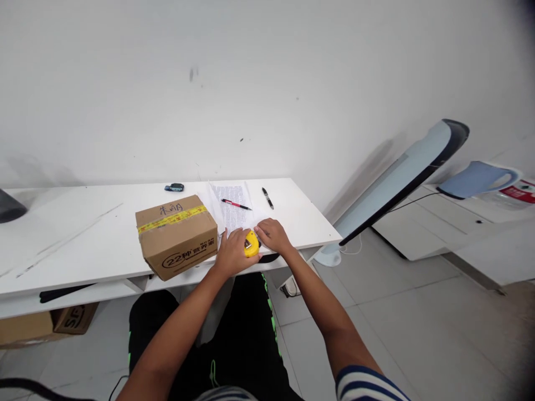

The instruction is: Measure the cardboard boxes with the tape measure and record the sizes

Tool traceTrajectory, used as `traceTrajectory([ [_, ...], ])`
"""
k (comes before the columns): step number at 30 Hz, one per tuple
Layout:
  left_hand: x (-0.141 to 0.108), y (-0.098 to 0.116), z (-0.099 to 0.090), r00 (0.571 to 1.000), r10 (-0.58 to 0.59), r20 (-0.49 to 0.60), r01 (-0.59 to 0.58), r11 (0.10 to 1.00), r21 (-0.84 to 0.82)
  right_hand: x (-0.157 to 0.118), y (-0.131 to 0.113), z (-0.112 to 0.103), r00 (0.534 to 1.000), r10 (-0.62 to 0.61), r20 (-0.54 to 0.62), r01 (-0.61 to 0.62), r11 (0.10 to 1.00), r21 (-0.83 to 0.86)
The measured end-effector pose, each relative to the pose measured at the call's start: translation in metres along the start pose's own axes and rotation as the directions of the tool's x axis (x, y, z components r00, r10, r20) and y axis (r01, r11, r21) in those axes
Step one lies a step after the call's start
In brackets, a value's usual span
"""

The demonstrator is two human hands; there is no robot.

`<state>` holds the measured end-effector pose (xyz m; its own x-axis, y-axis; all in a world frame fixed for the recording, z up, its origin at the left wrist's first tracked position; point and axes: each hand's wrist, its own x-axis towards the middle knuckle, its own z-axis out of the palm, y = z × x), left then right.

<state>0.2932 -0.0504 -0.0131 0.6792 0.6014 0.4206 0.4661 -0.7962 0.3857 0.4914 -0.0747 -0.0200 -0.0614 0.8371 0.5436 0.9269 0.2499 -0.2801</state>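
My left hand [232, 253] is wrapped round a yellow tape measure [251, 245] near the front edge of the white table. Close on its right, my right hand [271, 234] has its fingers bent together at the tape measure's far right side. What those fingers pinch is too small to make out. A written sheet of paper [230, 195] lies just beyond both hands, with a red and black pen [236, 204] across it. To the left of my left hand sits a taped cardboard box [178, 236] with dark printing.
A black pen [268, 198] lies right of the paper, and a small dark object [174, 187] sits behind the box. Past the table's right end stands a tilted, dark-edged panel [401, 178]. A blue pitcher [476, 177] is at far right. Another box [75, 318] is below, left.
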Motion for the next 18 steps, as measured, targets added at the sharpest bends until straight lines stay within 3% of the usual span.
traceTrajectory([
  [7, -0.014, 0.003, -0.007, 0.987, 0.159, -0.018, -0.159, 0.987, 0.031, -0.005, -0.008, -0.001, 0.963, 0.061, -0.263, -0.073, 0.997, -0.034],
  [11, -0.053, 0.015, -0.010, 0.970, 0.158, -0.183, -0.167, 0.985, -0.039, -0.010, -0.024, 0.000, 0.920, 0.084, -0.383, -0.063, 0.996, 0.067],
  [14, -0.089, 0.025, -0.024, 0.902, 0.163, -0.399, -0.186, 0.982, -0.019, -0.006, -0.048, 0.000, 0.873, 0.156, -0.463, -0.063, 0.976, 0.211],
  [18, -0.123, 0.027, -0.071, 0.738, 0.144, -0.659, -0.160, 0.986, 0.036, 0.008, -0.093, -0.008, 0.881, 0.221, -0.418, -0.019, 0.900, 0.434],
])
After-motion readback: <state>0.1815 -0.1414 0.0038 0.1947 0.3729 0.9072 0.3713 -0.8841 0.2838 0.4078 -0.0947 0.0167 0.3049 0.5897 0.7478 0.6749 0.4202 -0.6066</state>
